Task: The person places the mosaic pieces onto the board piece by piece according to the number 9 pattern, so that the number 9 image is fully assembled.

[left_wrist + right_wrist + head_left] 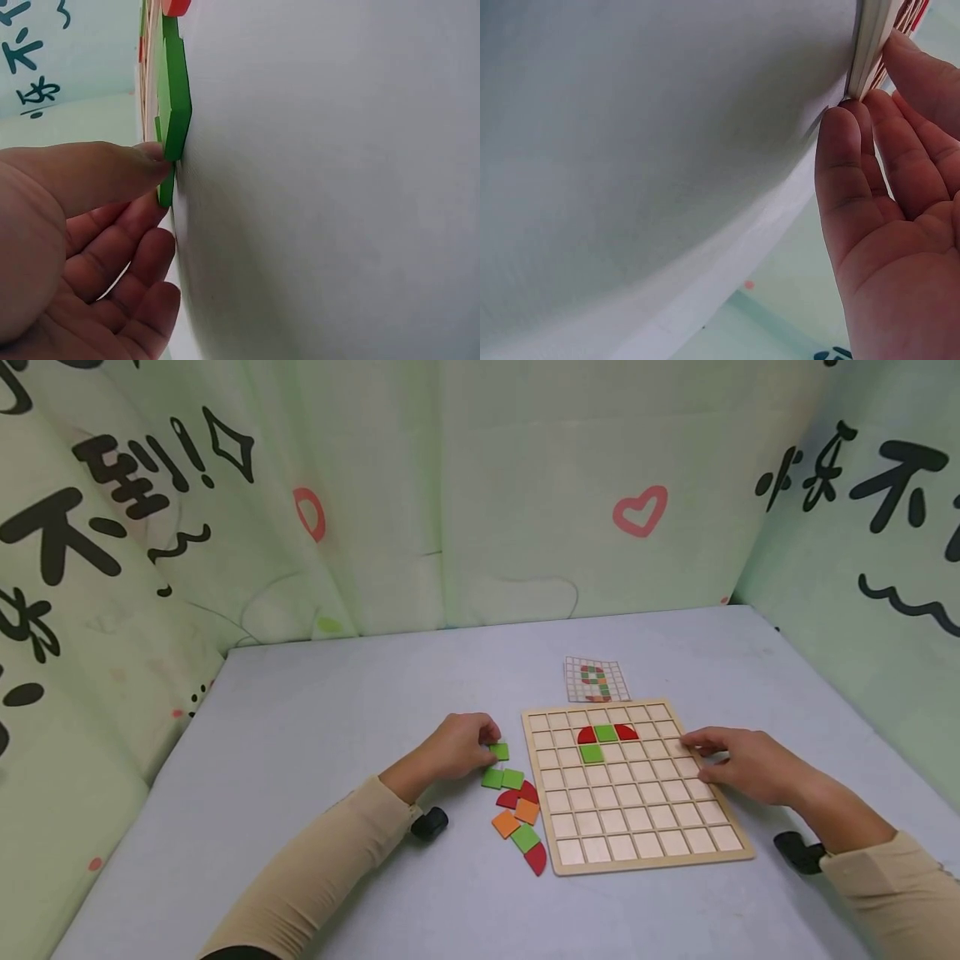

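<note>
On your white-covered bench lies a pale wooden grid board.
Your right hand seems to grip its right edge between thumb and fingers, though the contact is partly hidden; your left hand pinches a green square tile near the board's left edge.

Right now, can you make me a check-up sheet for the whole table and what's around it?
Surface: pale table, flat.
Job's things: wooden grid board holding two red quarter-circle tiles and two green square tiles; loose tiles (green, red, orange) to its left; pattern card beyond it.
Clutter: nothing seen.
Hands: left hand pinches a loose green square; right hand touches the board's right edge.
Cables: nothing seen.
Surroundings: pale green curtain with black characters and red hearts.
</note>
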Tool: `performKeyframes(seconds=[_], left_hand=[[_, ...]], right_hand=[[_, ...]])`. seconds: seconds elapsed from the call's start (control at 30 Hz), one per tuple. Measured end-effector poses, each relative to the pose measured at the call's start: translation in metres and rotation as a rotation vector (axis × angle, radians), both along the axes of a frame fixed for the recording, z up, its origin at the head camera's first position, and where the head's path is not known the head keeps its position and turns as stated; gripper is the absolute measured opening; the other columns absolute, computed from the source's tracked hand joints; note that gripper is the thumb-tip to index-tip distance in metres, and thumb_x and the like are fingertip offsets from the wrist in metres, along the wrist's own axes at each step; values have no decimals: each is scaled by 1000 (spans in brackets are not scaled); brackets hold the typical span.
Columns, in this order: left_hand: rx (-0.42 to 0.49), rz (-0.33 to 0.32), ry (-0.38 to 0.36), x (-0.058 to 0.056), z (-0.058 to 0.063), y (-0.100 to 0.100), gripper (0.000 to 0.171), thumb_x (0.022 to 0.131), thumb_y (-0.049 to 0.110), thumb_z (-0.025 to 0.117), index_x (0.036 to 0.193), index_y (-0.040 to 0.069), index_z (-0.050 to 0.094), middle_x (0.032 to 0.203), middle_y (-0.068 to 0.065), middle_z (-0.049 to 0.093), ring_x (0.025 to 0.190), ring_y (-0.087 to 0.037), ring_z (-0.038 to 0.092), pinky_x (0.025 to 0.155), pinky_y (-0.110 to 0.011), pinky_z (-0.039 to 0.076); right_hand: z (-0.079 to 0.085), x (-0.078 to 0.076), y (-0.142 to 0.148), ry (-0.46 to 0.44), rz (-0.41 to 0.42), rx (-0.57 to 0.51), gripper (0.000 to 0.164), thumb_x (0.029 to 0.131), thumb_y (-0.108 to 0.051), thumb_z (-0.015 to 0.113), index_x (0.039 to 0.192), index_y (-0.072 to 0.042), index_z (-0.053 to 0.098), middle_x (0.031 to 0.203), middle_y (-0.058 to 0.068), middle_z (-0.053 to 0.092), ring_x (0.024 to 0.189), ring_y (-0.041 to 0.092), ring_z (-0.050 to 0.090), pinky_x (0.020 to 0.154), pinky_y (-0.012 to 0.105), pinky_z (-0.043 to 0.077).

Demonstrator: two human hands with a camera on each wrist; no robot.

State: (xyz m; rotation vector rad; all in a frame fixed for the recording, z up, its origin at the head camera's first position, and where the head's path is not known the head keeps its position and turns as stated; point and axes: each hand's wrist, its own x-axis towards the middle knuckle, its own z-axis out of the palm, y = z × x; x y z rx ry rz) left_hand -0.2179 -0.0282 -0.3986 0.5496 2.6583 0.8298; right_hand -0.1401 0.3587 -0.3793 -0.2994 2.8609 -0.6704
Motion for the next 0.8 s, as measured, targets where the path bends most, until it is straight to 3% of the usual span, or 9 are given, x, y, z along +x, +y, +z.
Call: performKeyframes(seconds=[0.3,0.53,0.8], left_hand=[[-27,2,25,1,0,2,23,88,12,78,107,8,66,97,0,64,89,-17,56,82,-27,53],[8,0,40,1,3,3,23,87,13,78,107,7,67,96,0,65,89,-17,57,78,-26,53],[24,-6,51,2,10,7,22,88,14,78,107,9,68,100,0,66,93,-17,57,84,-27,52]], right_hand=[[0,0,0,-4,-4,-4,49,86,-10,73,131,3,60,118,23,65,111,44,59,89,57,47],[0,0,-1,-11,-9,-1,49,86,-10,73,131,3,60,118,23,64,111,44,58,89,57,47],[1,1,-1,-9,-9,-3,49,86,-10,73,131,3,59,119,23,64,111,44,59,89,57,47]])
